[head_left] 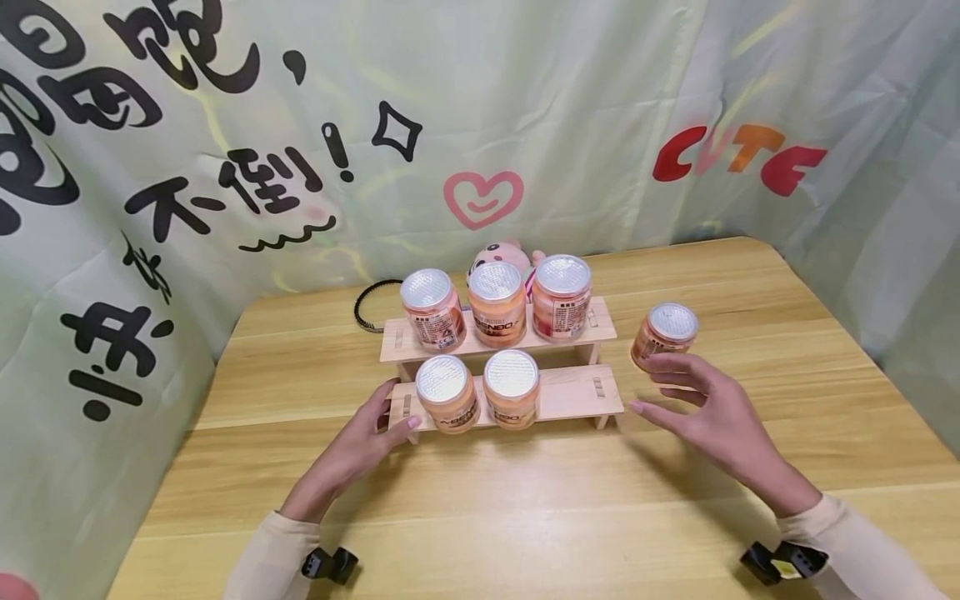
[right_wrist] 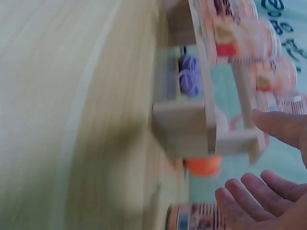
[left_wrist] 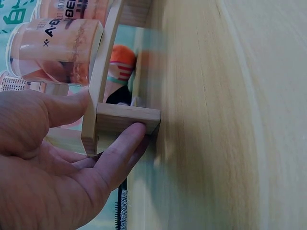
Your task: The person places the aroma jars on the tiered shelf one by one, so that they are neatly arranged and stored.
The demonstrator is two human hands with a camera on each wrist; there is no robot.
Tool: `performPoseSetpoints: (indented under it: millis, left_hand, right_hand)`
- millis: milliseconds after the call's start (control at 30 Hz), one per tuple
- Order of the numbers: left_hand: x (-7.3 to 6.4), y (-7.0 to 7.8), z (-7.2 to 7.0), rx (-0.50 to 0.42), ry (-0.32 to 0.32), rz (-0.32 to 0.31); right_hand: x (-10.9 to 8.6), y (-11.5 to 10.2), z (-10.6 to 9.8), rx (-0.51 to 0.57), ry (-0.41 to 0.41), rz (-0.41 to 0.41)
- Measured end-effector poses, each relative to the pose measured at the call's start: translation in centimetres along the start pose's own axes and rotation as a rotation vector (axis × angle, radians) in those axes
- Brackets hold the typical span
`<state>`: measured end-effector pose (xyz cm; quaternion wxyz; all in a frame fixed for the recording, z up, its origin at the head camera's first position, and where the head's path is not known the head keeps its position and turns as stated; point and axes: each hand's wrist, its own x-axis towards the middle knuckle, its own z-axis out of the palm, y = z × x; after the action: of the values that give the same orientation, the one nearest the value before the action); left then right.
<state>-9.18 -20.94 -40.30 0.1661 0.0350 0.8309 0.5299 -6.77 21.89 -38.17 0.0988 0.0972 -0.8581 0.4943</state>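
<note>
A two-tier wooden stand (head_left: 562, 393) holds several clear jars with silvery lids. Three stand on the back tier, among them the right-hand jar (head_left: 561, 300). On the front tier are the left jar (head_left: 447, 396) and the right jar (head_left: 512, 392). My left hand (head_left: 375, 429) grips the front tier's left end, thumb on the upper side and fingertips against the support leg (left_wrist: 127, 115). My right hand (head_left: 712, 408) is held with fingers spread beside a lone jar (head_left: 663, 333) on the table; whether they touch it I cannot tell. Its palm holds nothing.
A pink plush toy (head_left: 504, 254) sits behind the back tier. At the stand's back left lies a black toothed hoop (head_left: 367, 308). In the wrist views, purple yarn (right_wrist: 190, 75) and an orange item (left_wrist: 123, 55) show past the stand. A printed curtain (head_left: 585, 125) hangs behind the wooden table (head_left: 480, 517).
</note>
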Motion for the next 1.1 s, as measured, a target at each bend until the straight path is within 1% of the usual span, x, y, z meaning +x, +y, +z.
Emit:
performPoseSetpoints:
  millis: [133, 200, 267, 400, 533, 667, 833, 1000, 1100]
  left_hand:
    - [0.0, 0.0, 0.0, 0.002, -0.001, -0.002]
    - [0.0, 0.0, -0.1, 0.004, 0.001, 0.001]
    - [0.0, 0.0, -0.1, 0.005, 0.003, 0.005]
    - [0.0, 0.0, -0.1, 0.008, 0.007, 0.004]
    - [-0.1, 0.0, 0.0, 0.015, 0.014, 0.001]
    - [0.0, 0.0, 0.0, 0.022, 0.017, 0.002]
    - [0.0, 0.0, 0.1, 0.018, 0.009, -0.004]
    - [0.0, 0.0, 0.0, 0.008, 0.009, -0.008]
    - [0.0, 0.0, 0.0, 0.005, 0.011, -0.01]
  right_hand:
    - [-0.2, 1.3, -1.5, -0.049, 0.044, 0.064]
    - [0.0, 1.9, -2.1, -0.069, 0.056, 0.112]
    - [0.2, 2.4, -2.6, -0.085, 0.058, 0.154]
    - [1.0, 3.4, -3.1, -0.099, 0.052, 0.2]
    - [2.0, 4.0, -3.2, -0.089, 0.051, 0.208]
    - [3.1, 4.5, -3.1, -0.094, 0.054, 0.199]
    - [4.4, 5.0, -2.7, -0.099, 0.034, 0.2]
    - [5.1, 5.5, -2.2, -0.071, 0.024, 0.193]
    - [5.3, 5.7, -2.1, -0.079, 0.025, 0.182]
